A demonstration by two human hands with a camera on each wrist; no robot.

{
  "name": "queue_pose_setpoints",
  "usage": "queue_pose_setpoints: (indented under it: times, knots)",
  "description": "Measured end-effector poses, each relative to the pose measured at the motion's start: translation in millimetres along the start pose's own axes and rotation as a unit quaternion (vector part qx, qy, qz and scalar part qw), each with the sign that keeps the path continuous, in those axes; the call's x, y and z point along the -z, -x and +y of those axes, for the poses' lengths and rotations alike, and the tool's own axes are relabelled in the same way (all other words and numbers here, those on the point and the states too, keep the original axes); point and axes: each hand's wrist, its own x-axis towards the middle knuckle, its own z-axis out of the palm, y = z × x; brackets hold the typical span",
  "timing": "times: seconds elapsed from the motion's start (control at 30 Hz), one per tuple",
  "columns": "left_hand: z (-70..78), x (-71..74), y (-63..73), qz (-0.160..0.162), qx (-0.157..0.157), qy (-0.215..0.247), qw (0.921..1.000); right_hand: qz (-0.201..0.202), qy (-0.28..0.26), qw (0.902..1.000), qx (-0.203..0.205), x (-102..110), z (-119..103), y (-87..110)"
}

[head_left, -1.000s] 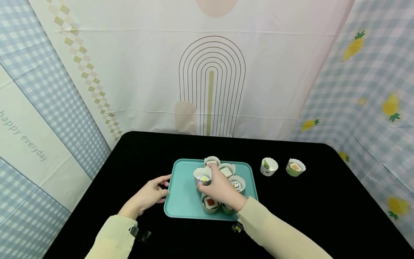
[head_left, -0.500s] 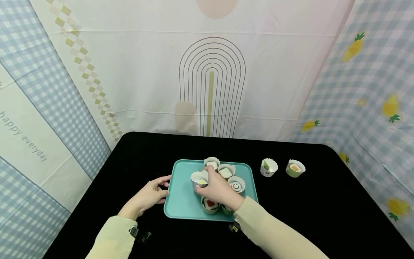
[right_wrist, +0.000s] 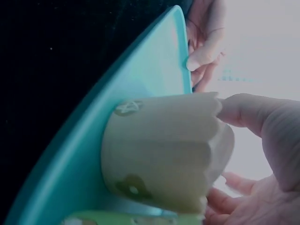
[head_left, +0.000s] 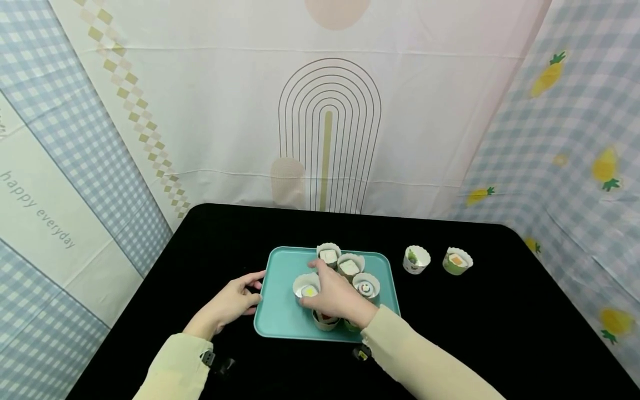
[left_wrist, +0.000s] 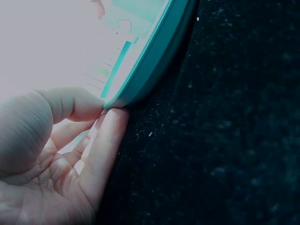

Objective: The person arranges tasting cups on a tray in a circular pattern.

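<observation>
In the head view, a paper cup (head_left: 300, 282) holding a white piece with a yellow center stands on the turquoise tray (head_left: 277, 316). My right hand (head_left: 340, 294) is spread around it, thumb low at the near side and fingers beyond its far rim. Close under that hand in the right wrist view is a beige cup (right_wrist: 159, 150) with green-brown prints, scalloped at the rim. My left hand (head_left: 227, 303) pinches the tray's left edge; in the left wrist view the thumb and a fingertip (left_wrist: 115, 117) meet at its rim.
Other cups with sushi-like pieces share the tray, including one with a white spiral (head_left: 366, 288) and one at the back (head_left: 328, 255). Two more cups stand on the black table to the right: one with green garnish (head_left: 416, 260), one with an orange-topped piece (head_left: 457, 261). Patterned curtains surround the table.
The right hand has moved the yellow-centered cup left and down onto the tray, and its fingers have spread from the rim. The left hand stays at the tray edge.
</observation>
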Motion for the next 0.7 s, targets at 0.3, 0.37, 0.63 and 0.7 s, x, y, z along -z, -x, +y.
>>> queue_pose_setpoints:
  times: [0.3, 0.37, 0.63, 0.7]
  knots:
    - [0.5, -0.3, -0.2, -0.002, -0.001, 0.000, 1.0000, 0.000, -0.015, 0.9999, 0.001, 3.8, 4.0, 2.9]
    - [1.1, -0.6, 0.0, -0.004, -0.003, -0.001, 1.0000, 0.002, -0.013, 0.9999, -0.002, 3.6, 4.6, 2.4]
    - [2.0, -1.6, 1.2, -0.004, -0.009, 0.001, 1.0000, 0.016, 0.059, 0.9980, 0.014, -1.7, 2.2, -1.1]
    - [1.5, -2.0, 0.6, -0.005, -0.010, 0.002, 0.9999, 0.021, 0.074, 0.9969, 0.020, -2.7, 0.8, -1.1]
